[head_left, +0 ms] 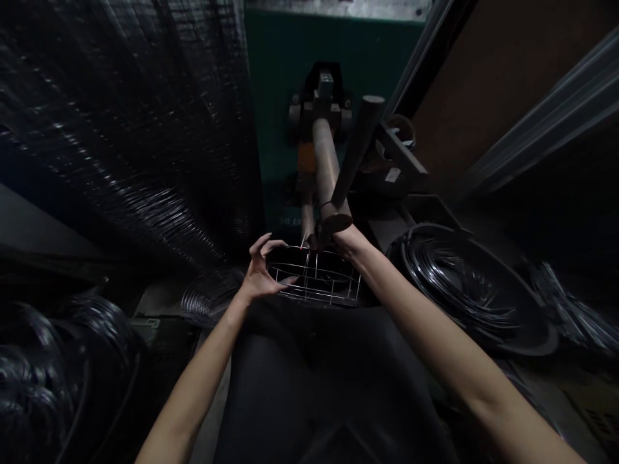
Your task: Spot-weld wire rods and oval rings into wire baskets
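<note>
A wire basket (331, 298) of thin shiny rods sits low in front of me, beneath the tip of a spot welding machine's arm (325, 154). My left hand (261, 274) grips the basket's left end, with the thumb on the near side and the fingers curled over the far rim. Under the end of the arm, my right hand (349, 243) reaches to the basket's far right side; its fingers are hidden behind the metal. A tiny red glow shows at the far rim, close to the welding tip (312, 242).
Tall stacks of wire pieces (159, 212) rise on the left. A round dark tray (532, 332) holding wire rings (435, 277) stands at right, with a bundle of rods (575, 309) beyond. More wire rings (104, 328) lie at lower left. The green machine body (275, 77) is ahead.
</note>
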`<state>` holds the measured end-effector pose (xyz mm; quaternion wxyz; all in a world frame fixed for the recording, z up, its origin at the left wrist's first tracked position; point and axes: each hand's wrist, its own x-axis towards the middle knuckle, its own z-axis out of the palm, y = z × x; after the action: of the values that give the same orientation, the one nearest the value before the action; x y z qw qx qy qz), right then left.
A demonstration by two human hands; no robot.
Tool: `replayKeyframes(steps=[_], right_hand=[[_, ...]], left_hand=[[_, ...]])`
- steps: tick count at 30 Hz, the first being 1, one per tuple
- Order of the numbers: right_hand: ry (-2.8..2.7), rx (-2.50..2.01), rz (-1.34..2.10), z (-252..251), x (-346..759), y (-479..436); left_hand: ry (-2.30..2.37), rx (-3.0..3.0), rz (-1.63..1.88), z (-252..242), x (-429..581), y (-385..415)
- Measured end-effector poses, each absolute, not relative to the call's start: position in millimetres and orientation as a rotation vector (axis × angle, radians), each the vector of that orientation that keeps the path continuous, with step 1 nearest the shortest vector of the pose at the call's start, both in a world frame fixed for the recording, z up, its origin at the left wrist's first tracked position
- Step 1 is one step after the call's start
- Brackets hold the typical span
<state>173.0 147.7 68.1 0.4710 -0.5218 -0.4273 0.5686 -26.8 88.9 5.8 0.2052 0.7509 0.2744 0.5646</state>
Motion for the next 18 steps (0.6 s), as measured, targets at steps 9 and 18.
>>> replayKeyframes(steps=[9,18], right_hand=[[-1.018,-1.276,1.424,69.2,167.9,144.5],[-0.834,-1.291,1.562,98.0,191.7,171.6]], left_hand=[[0.783,2.077,1.511,7.9,-30.4,91.1],[0.727,2.311,1.364,8.7,-37.3,96.5]])
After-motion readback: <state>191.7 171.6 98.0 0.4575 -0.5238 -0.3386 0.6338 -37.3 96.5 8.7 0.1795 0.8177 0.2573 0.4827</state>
